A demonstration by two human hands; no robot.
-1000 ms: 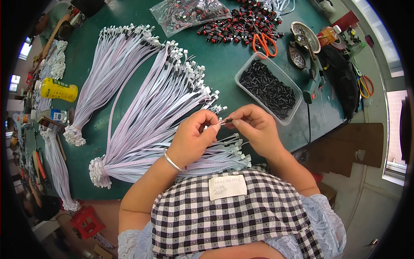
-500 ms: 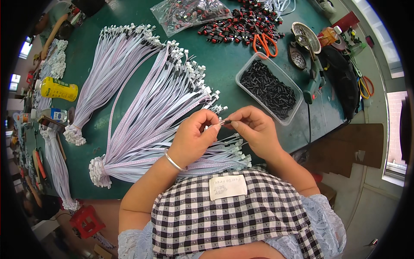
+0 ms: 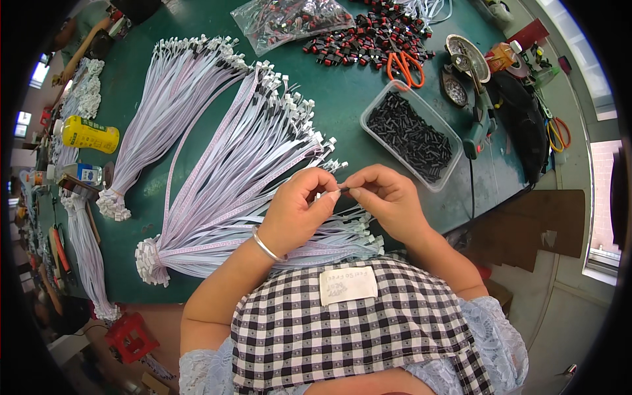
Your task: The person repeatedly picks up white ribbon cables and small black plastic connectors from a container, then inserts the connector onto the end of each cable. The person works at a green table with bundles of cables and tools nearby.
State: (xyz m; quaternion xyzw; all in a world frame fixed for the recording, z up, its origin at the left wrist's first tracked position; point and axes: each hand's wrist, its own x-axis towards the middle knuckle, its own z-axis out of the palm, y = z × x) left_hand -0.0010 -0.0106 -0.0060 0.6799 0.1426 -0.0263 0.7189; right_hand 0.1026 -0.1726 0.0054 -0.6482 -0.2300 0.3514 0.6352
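In front of my chest my two hands meet, both closed in a pinch. My left hand [image 3: 303, 203] grips the end of a thin pale cable, mostly hidden by the fingers. A short black sleeve [image 3: 344, 189] lies between the fingertips, and my right hand [image 3: 391, 201] pinches its right part. How far the sleeve covers the cable end is too small to tell. Beneath and left of my left hand a large fan of white and pinkish cables [image 3: 227, 158] spreads over the green table. Right of my hands stands a clear plastic box [image 3: 449, 172] of black sleeves.
Another cable bundle [image 3: 148, 118] lies further left, beside a yellow bottle [image 3: 91, 135]. Orange-handled scissors [image 3: 407, 71] rest by a pile of red-and-black parts [image 3: 368, 33] and a clear bag [image 3: 289, 23]. A green-bodied tool [image 3: 475, 138] with a cord lies at the right edge.
My fingertips have drawn slightly closer together around the black sleeve, and less of the pale cable end shows. Everything else lies as before.
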